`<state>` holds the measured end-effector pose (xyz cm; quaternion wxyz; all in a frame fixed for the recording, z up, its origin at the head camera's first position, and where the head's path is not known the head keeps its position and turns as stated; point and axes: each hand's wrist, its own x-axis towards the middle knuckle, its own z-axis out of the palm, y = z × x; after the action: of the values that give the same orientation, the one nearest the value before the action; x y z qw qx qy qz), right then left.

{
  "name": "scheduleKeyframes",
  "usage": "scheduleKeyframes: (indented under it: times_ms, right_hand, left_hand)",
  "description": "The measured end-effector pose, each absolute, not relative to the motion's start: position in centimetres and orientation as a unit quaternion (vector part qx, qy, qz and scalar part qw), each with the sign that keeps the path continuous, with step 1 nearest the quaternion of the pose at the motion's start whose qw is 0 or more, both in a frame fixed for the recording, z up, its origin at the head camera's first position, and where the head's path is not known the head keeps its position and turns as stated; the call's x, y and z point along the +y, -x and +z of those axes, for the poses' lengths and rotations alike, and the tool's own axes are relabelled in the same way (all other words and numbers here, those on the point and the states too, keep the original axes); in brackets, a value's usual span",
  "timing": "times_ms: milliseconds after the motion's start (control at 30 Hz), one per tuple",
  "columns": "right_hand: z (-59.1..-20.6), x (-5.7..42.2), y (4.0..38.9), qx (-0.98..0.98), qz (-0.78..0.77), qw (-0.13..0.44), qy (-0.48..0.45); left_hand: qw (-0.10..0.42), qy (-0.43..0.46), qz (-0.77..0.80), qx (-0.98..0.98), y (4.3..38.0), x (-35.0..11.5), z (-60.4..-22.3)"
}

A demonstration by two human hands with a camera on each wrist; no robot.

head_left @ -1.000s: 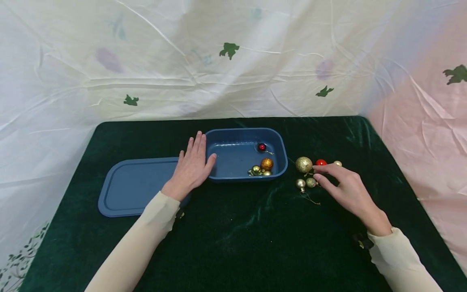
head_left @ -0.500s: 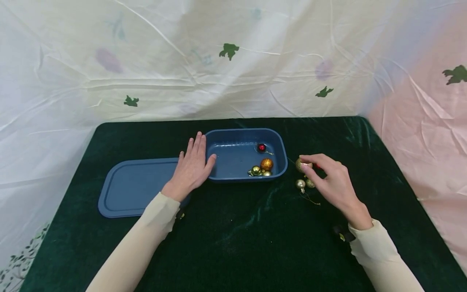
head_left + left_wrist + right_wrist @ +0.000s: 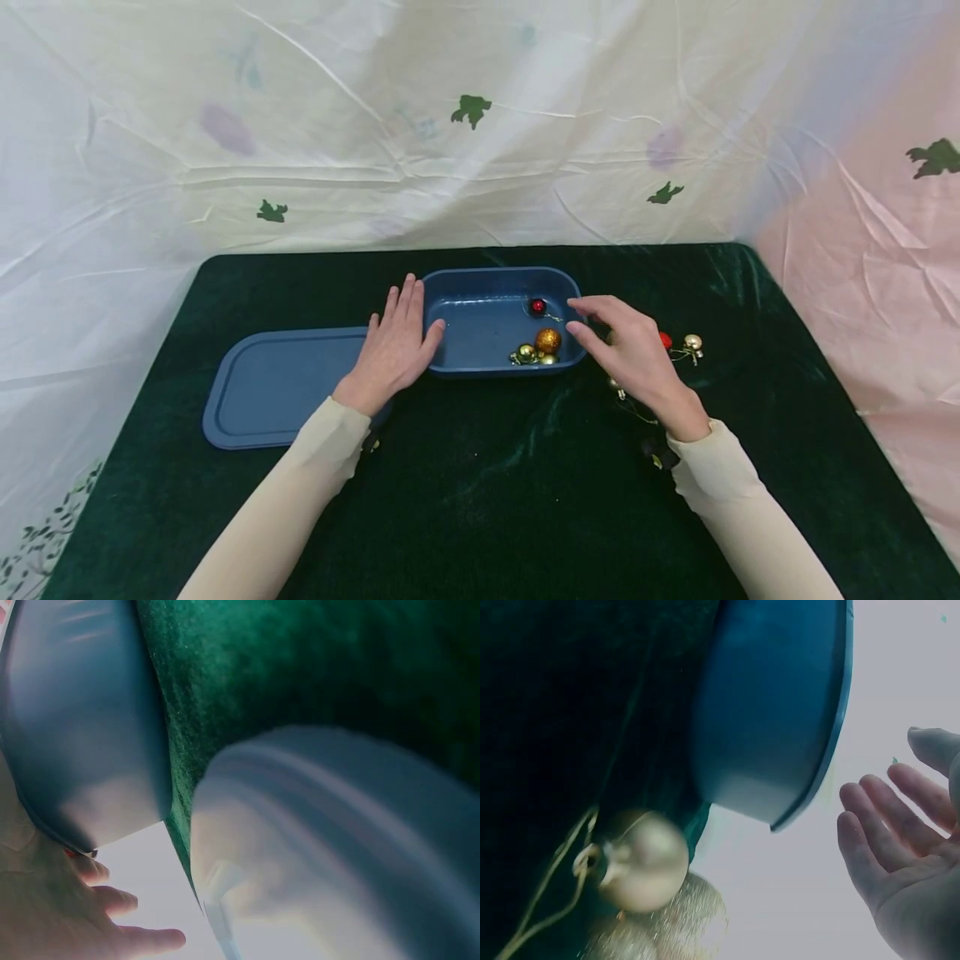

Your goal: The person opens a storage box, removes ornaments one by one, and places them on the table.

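My left hand lies with straight fingers along the left end of a blue rectangular box, thumb over its rim. Inside the box sit a small dark red Christmas bauble, an orange glitter bauble and small gold ones. Over the right rim reaches my right hand, thumb and fingers apart with nothing between them. Below it, in the right wrist view, a shiny gold bauble with a string loop and a glittery gold bauble lie on the cloth, mostly hidden in the head view.
A flat blue lid lies left of the box, partly under the left forearm. Right of the right hand are a red bauble and a pale gold bauble. Dark green cloth covers the table; a pale patterned curtain hangs behind.
My right hand has moved left from the baubles on the cloth, past the large glittery gold one, to the box's right rim. The left hand has stayed put.
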<state>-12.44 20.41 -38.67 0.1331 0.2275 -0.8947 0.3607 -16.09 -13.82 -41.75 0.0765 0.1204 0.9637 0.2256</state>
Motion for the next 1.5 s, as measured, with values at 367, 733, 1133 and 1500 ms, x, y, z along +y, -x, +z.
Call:
scheduleKeyframes:
  times_ms: [367,733,1133,1500]
  right_hand:
    - [-38.3,17.5,15.5,-0.92,0.323,0.04,-0.22]
    - [-38.5,15.1,17.8,-0.929,0.317,-0.044,-0.186]
    - [-39.8,13.5,19.9,-0.932,0.306,-0.083,-0.174]
    - [-40.9,12.5,20.9,-0.902,0.323,-0.137,-0.253]
  left_hand:
    - [0.073,-0.123,0.22,0.965,16.0,-13.9,-41.8]
    - [0.075,-0.122,0.217,0.966,16.0,-14.0,-41.8]
    - [0.08,-0.116,0.212,0.967,16.0,-13.8,-41.6]
    - [0.082,-0.112,0.216,0.967,16.1,-13.8,-41.8]
